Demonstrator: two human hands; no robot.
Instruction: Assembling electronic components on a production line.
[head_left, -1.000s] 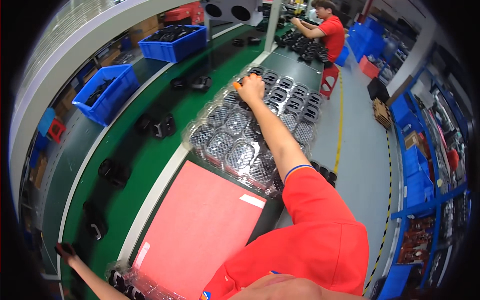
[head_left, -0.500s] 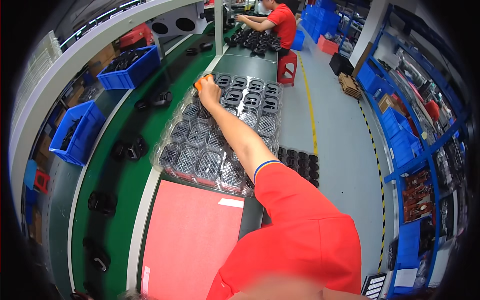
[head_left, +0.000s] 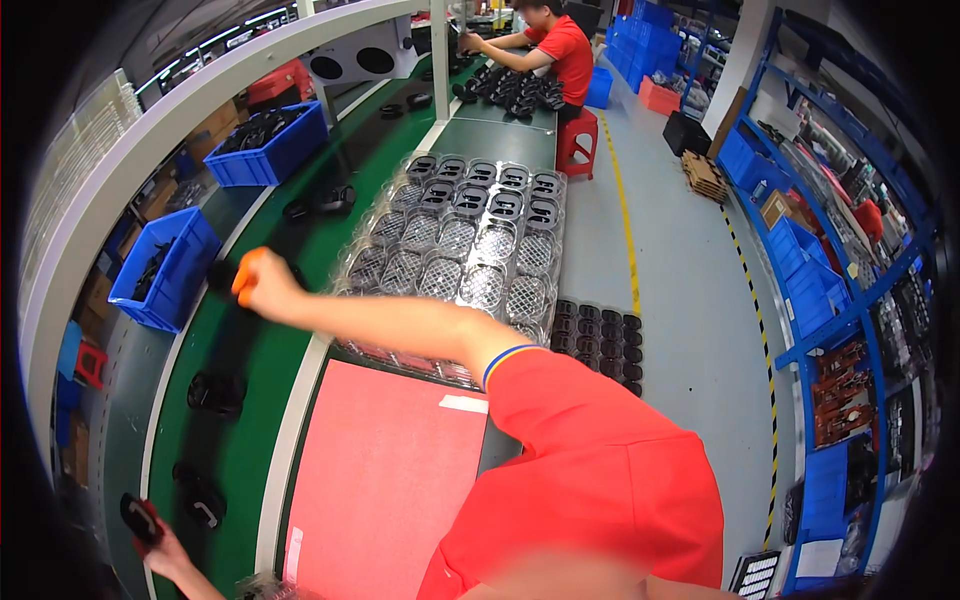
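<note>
My right hand (head_left: 258,287), with orange finger covers, reaches left across the clear plastic tray (head_left: 455,255) and out over the green conveyor belt (head_left: 255,370). Its fingers are closed on a small black plastic part (head_left: 220,274) at the belt. The tray's pockets hold several black parts in the far rows. At the bottom left edge my left hand (head_left: 165,548) grips another black part (head_left: 140,518) over the belt's near end. Two more black parts (head_left: 215,392) (head_left: 200,497) lie on the belt between my hands.
A red mat (head_left: 385,480) lies on the bench in front of me. Blue bins (head_left: 165,268) (head_left: 268,145) of black parts stand beyond the belt. A dark tray (head_left: 598,335) sits right of the clear one. A person in red works at the far end by a red stool (head_left: 578,135).
My right hand has swung from the far end of the clear tray leftward to the belt and closed on a black part. My left hand has come back into view at the bottom left.
</note>
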